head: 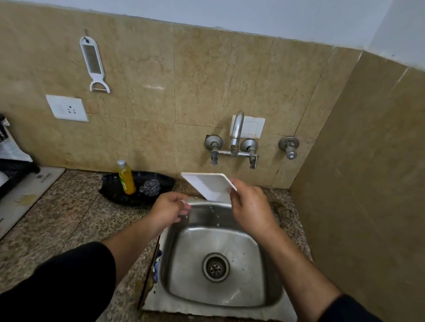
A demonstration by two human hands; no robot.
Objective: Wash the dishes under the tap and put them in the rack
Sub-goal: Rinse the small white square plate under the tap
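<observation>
Pinching white plate [209,185] at its 3 o'clock edge with right hand [251,208], tilted, dripping over 12 o'clock rim of sink [221,311]; grip of left hand [167,210] unreadable; judged light, stiff, wet-slick, breakable: hold two opposite edges.

On my feed, my left arm [125,237], bare below a black sleeve [72,276], stretches in from 7 o'clock, left hand [169,209] knuckles-up with fingers [184,210] curled toward 3 o'clock, while my right arm [297,265] enters from 5 o'clock, right hand [249,208] pinching a white plate [208,185] out toward 11 o'clock.
</observation>
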